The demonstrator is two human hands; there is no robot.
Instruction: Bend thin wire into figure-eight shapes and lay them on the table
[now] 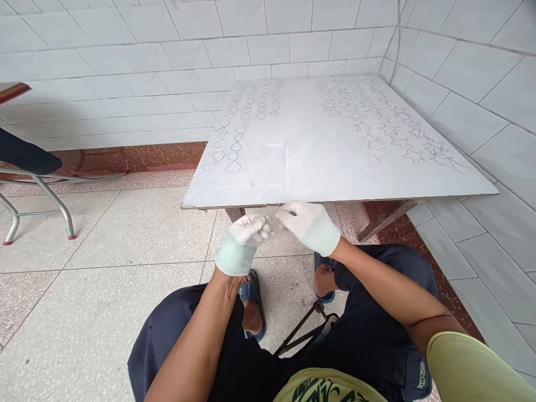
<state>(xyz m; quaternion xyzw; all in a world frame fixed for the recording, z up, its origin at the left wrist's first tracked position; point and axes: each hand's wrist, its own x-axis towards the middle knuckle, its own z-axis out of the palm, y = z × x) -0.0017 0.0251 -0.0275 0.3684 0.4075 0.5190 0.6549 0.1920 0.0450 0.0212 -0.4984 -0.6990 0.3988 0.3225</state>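
At lower centre of the frame, the white-gloved left hand [245, 231] and right hand [307, 223] pinch a thin silvery wire piece [271, 207] between them, just before the white desk [335, 167]'s near edge; bending seems underway, next needing a careful, steady twist.

White gloves [310, 223]; grey tabletop [326, 151]; speckled floor [104, 279]

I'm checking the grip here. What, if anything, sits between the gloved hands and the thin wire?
Nothing visible: the left hand and right hand already pinch the thin wire between their fingertips, just off the table edge.
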